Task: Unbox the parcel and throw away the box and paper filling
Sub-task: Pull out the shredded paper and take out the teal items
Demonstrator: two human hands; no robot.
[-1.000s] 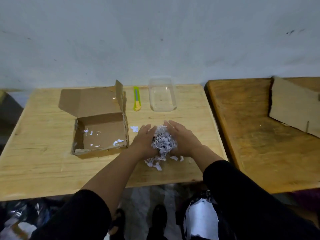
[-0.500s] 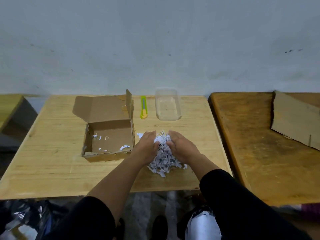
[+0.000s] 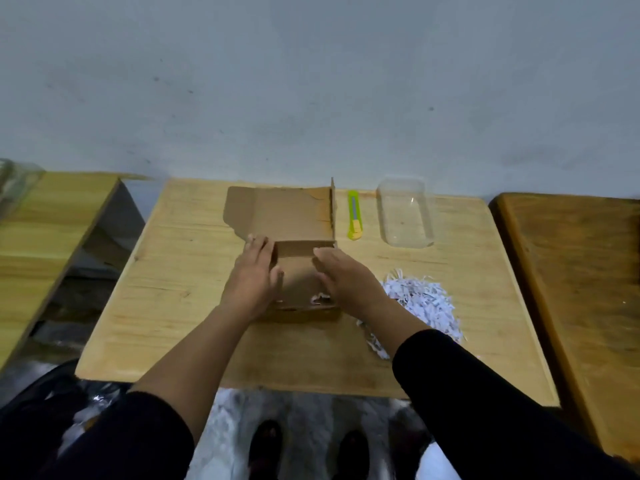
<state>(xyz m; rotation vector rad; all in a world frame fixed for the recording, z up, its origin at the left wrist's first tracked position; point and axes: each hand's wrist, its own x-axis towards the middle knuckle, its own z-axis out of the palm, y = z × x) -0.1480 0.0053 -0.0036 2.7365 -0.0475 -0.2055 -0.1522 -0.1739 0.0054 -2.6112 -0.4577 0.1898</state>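
An open brown cardboard box (image 3: 294,216) sits in the middle of the light wooden table (image 3: 166,306), its lid flap laid back toward the wall. My left hand (image 3: 254,275) rests flat against the box's left wall with fingers straight. My right hand (image 3: 343,278) reaches over the box's right side, fingers extended; it covers that wall, so contact is unclear. A heap of white shredded paper filling (image 3: 422,303) lies on the table just right of the box, partly behind my right forearm. A few white scraps (image 3: 320,298) remain inside the box.
A yellow-green utility knife (image 3: 354,220) and a clear plastic container (image 3: 405,211) lie behind the box near the wall. A darker wooden table (image 3: 575,271) adjoins on the right, another table (image 3: 41,237) stands to the left. A black bag (image 3: 69,410) sits on the floor at lower left.
Both hands let go of the shredded paper, which now lies in a heap on the table, and moved left to the cardboard box. The camera view shifted left too.
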